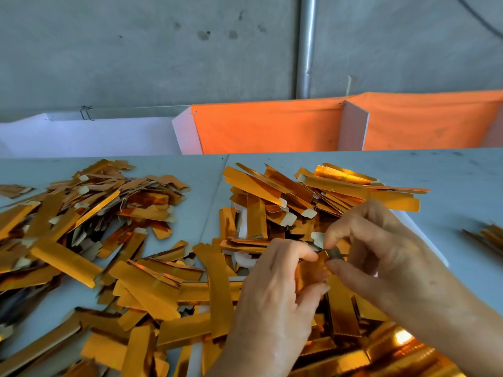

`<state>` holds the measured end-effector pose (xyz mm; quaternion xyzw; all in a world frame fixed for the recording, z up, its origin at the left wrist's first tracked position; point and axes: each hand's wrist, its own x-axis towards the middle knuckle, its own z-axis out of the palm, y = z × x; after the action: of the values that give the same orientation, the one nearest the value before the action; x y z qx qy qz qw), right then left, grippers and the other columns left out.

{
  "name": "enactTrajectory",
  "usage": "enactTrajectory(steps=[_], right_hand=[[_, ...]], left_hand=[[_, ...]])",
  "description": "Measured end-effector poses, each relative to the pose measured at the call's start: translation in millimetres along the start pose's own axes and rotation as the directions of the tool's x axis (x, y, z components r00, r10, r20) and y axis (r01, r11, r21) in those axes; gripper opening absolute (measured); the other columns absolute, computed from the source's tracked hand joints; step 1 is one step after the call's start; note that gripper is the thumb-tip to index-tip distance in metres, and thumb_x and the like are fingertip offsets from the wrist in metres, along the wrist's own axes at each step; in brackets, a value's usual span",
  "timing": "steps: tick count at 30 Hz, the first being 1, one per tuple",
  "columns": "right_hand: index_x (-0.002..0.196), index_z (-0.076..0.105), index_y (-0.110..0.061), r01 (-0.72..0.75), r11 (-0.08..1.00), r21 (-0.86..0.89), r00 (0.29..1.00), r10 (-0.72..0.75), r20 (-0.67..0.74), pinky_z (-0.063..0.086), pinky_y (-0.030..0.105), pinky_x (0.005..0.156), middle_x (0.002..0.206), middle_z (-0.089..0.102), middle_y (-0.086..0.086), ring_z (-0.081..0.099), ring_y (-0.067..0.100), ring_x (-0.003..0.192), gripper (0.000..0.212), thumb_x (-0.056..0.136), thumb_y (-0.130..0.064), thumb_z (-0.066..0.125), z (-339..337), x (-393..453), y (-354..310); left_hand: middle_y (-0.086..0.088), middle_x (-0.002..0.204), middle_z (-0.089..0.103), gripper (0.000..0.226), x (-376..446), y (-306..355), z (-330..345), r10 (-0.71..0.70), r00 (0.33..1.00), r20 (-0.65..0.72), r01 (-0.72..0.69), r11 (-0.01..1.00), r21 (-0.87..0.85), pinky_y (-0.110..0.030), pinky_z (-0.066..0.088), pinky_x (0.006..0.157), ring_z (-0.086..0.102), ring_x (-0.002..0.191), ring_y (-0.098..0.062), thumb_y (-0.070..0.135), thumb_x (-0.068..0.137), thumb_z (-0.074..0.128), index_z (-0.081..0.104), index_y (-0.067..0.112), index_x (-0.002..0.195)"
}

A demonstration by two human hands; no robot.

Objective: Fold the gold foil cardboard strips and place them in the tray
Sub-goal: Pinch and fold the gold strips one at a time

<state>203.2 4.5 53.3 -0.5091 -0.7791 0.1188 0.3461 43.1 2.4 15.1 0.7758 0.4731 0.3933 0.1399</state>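
Observation:
My left hand (275, 292) and my right hand (381, 248) hold one gold foil strip (313, 270) between them, above the table's middle right. Left thumb and fingers pinch its lower part; right fingers pinch its upper end near a pale tab (318, 238). Behind the hands, a white tray (243, 227) is heaped with folded gold strips (313, 191) and mostly hidden by them. A loose pile of flat gold strips (89, 227) covers the table's left and front.
More gold strips (487, 235) lie at the right edge. Beyond the grey table (449, 172) stand an orange cloth panel (272, 126), white boards (89, 137) and a concrete wall with a metal pipe (307, 44).

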Motion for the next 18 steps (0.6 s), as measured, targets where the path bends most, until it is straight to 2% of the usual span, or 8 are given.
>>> enactTrajectory(steps=[1,3,5,7,9,13,16,18], right_hand=[[0.08,0.059,-0.037,0.011,0.999,-0.03,1.0,-0.011,-0.005,0.045,0.012,0.061,0.096,0.044,-0.018,0.057,0.008,0.077,0.03,0.073,-0.017,0.079,1,0,-1],[0.075,0.058,-0.039,-0.032,0.999,-0.032,1.0,0.031,-0.003,0.044,0.01,0.064,0.098,0.042,-0.022,0.056,0.004,0.081,0.018,0.071,-0.039,0.076,2,1,-5],[0.067,0.059,-0.038,-0.089,0.996,-0.005,0.996,0.089,-0.002,0.042,0.008,0.069,0.095,0.043,-0.021,0.053,-0.002,0.083,0.019,0.062,-0.055,0.062,3,2,-7],[0.064,0.058,-0.034,-0.129,0.991,-0.02,0.991,0.129,-0.031,0.043,0.011,0.067,0.093,0.045,-0.018,0.052,-0.001,0.078,0.023,0.061,-0.057,0.059,4,3,-7],[0.066,0.054,-0.035,-0.152,0.985,-0.087,0.987,0.148,-0.058,0.04,0.014,0.057,0.095,0.044,-0.016,0.052,0.001,0.071,0.024,0.067,-0.054,0.068,7,4,-8],[0.069,0.051,-0.039,-0.186,0.971,-0.15,0.982,0.178,-0.063,0.038,0.011,0.055,0.097,0.04,-0.019,0.052,0.001,0.072,0.022,0.073,-0.047,0.071,11,5,-4],[0.069,0.061,-0.041,-0.224,0.975,-0.002,0.973,0.224,-0.057,0.043,0.007,0.065,0.093,0.045,-0.021,0.052,-0.005,0.08,0.015,0.076,-0.035,0.074,11,4,1],[0.068,0.067,-0.039,-0.283,0.948,0.146,0.958,0.287,-0.011,0.044,0.009,0.061,0.089,0.05,-0.02,0.053,-0.005,0.076,0.015,0.076,-0.03,0.075,11,4,4]], left_hand=[[0.028,0.096,0.039,0.033,0,0,1,0.009,1.0,-0.009,-0.009,1.0,0.015,-0.001,0.033,0.079,0.045,0.087,0.008,0.045,0.082,0.066,0.04,0.043,0.102],[0.028,0.095,0.038,0.034,1,0,3,0.016,0.999,-0.028,-0.015,0.999,0.049,0.002,0.034,0.076,0.044,0.083,0.011,0.044,0.081,0.067,0.042,0.041,0.103],[0.026,0.096,0.041,0.038,1,1,4,0.011,1.0,-0.026,-0.008,0.996,0.089,0.001,0.038,0.067,0.044,0.079,0.012,0.043,0.078,0.07,0.043,0.04,0.105],[0.025,0.092,0.044,0.048,2,1,6,0.016,1.0,-0.023,-0.013,0.991,0.13,0.0,0.034,0.05,0.044,0.07,0.012,0.04,0.072,0.077,0.041,0.038,0.103],[0.025,0.091,0.044,0.051,3,3,4,0.007,1.0,-0.023,-0.005,0.993,0.117,0.002,0.029,0.047,0.043,0.067,0.013,0.039,0.069,0.08,0.041,0.038,0.103],[0.029,0.1,0.041,0.045,2,-3,9,0.01,0.998,-0.061,-0.003,0.994,0.112,0.005,0.036,0.063,0.042,0.082,0.019,0.038,0.076,0.074,0.051,0.038,0.115],[0.034,0.102,0.035,0.045,2,-4,9,0.004,0.999,-0.04,-0.002,0.998,0.059,0.005,0.034,0.075,0.039,0.092,0.021,0.042,0.08,0.068,0.05,0.038,0.122],[0.033,0.103,0.036,0.046,1,-4,8,-0.022,1.0,-0.013,0.022,1.0,0.017,0.004,0.032,0.079,0.037,0.098,0.02,0.047,0.081,0.064,0.047,0.041,0.122]])
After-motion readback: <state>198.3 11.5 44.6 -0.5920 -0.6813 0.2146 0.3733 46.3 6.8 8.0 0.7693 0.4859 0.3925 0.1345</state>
